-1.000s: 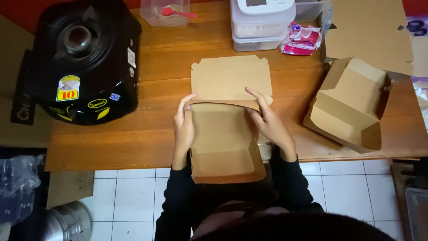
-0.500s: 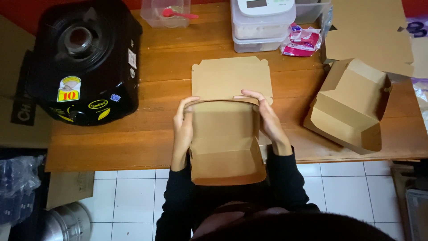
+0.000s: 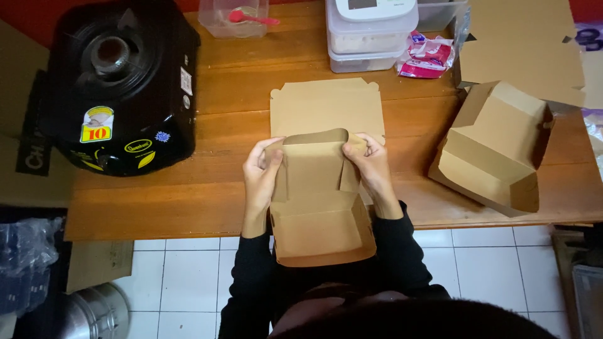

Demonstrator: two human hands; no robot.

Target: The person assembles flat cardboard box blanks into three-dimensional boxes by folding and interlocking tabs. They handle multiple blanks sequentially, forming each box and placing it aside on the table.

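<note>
Head view is showing a person at a brown wooden table (image 3: 220, 125), both hands working a half-folded brown cardboard takeaway box (image 3: 320, 207). Its flat lid is lying on the table while its tray end is hanging past the near edge over the white tiled floor (image 3: 182, 276). Left hand (image 3: 262, 168) is gripping the box's left wall, thumb pressing on the inside; right hand (image 3: 370, 164) is pinching the right wall near the back corner. An already assembled brown cardboard box (image 3: 493, 147) is lying open on the table well to the right. A black round cooker (image 3: 119, 88) is sitting at the far left, and a stack of white lidded plastic containers (image 3: 370, 31) is standing beyond the lid.
</note>
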